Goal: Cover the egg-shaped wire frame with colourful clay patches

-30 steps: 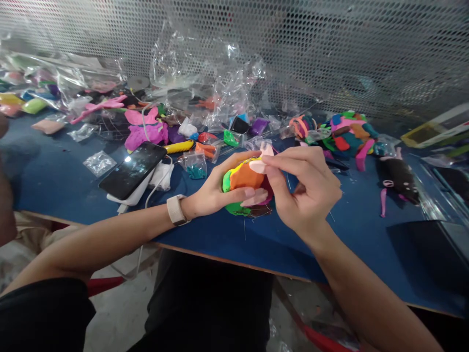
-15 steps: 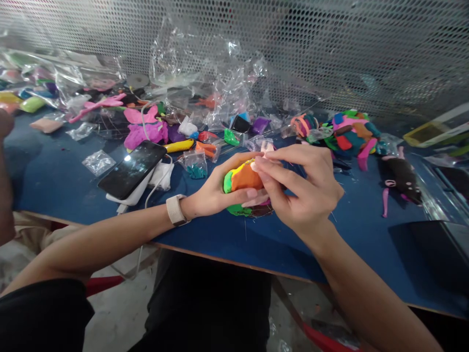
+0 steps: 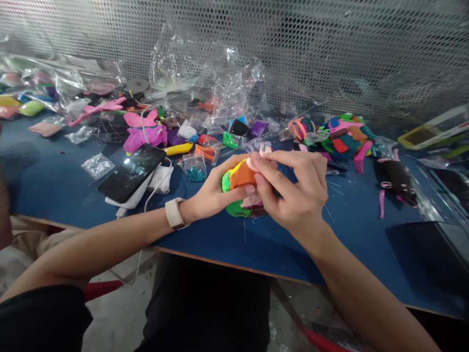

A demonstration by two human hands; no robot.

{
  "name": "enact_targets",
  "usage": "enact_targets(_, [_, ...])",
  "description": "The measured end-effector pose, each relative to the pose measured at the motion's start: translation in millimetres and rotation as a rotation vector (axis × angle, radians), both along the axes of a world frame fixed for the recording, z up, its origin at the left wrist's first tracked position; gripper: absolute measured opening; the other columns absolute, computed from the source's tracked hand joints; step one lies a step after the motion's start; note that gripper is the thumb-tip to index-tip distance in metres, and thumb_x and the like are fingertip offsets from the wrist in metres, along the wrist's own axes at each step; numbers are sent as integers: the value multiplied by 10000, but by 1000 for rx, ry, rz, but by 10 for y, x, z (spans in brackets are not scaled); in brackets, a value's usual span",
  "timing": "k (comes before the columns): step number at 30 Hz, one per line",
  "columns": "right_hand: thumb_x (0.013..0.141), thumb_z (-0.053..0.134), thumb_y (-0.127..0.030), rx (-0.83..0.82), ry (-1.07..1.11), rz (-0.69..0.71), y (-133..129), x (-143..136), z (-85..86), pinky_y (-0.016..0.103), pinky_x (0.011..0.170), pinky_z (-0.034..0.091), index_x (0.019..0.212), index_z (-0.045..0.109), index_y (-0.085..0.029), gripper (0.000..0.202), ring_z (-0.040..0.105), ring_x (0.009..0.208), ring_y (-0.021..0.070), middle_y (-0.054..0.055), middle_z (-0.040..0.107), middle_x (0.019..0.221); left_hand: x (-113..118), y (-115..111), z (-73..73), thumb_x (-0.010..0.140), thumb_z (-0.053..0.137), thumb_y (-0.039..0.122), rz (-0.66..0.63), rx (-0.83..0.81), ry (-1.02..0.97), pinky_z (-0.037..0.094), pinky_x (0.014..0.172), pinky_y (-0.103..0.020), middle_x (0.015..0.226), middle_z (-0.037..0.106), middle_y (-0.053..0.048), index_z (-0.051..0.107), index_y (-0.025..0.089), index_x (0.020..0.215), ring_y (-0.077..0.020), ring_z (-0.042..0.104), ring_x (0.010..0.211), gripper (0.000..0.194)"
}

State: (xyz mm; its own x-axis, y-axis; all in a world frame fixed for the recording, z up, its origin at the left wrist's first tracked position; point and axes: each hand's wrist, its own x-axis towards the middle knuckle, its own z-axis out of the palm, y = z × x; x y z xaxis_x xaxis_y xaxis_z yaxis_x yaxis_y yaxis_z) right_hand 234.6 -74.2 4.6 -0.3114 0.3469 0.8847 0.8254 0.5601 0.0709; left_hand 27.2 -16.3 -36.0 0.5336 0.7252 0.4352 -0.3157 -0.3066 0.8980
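Note:
A lump of multicoloured modelling clay (image 3: 242,175), with orange, yellow, green and brown patches, sits just above the table's front edge. My left hand (image 3: 216,188) is wrapped round its left side, thumb across the front. My right hand (image 3: 293,188) is closed over its upper right, the fingertips pressing a small white piece of clay (image 3: 250,164) against the orange patch. The right side of the lump is hidden behind my right fingers. Thin wires poke out below it.
Left of my hands lie a phone (image 3: 132,173) on a white power bank with a cable, and a yellow cutter (image 3: 178,149). Clay packets and clear plastic bags (image 3: 227,83) line the perforated metal screen. Clay figures (image 3: 350,134) and a dark case (image 3: 436,249) stand at right.
My right hand has shifted slightly left, with its fingertips lower and closer on the white piece. My left hand keeps its hold on the lump.

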Motion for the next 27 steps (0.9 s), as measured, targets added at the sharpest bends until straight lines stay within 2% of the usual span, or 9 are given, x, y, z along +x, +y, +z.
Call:
enact_targets(3, [1120,790,-201,24,43,14,34,19,-43,477,978,636,1537,770,-344,441,819,1084,282,58,879,1233,-9,40,-48,993,955,447,0,75,-9,606,1191,-417,1507,789,-83,741,284,1547,-301,758,1354,616])
enact_targets(10, [1112,825,-251,-5,95,-6,16,40,-94,504,950,642,1424,842,-377,337,782,1009,285,74,836,1148,-36,36,-6,1001,937,446,6,121,23,601,1227,-454,1540,776,-100,737,281,1548,-322,743,1402,605])
enact_targets(14, [1127,807,-290,-61,146,20,20,52,-92,515,955,643,1367,867,-371,261,779,989,284,66,839,1094,-36,44,-33,995,945,470,16,86,34,603,1187,-434,1494,786,-88,743,284,1538,-301,756,1335,609])
enact_targets(20, [1114,803,-299,-101,137,67,52,169,-79,564,1022,653,1405,862,-398,313,806,1043,309,63,872,1156,-22,20,-48,990,945,534,35,-19,-9,566,1221,-440,1436,785,-66,778,306,1497,-292,737,1322,580])
enact_targets(27, [1085,854,-358,-176,180,94,75,259,-101,609,1073,671,1379,881,-398,298,824,1108,351,75,884,1185,-52,-6,4,928,990,570,-17,-104,1,607,1088,-400,1348,796,-75,770,284,1491,-281,754,1210,668])
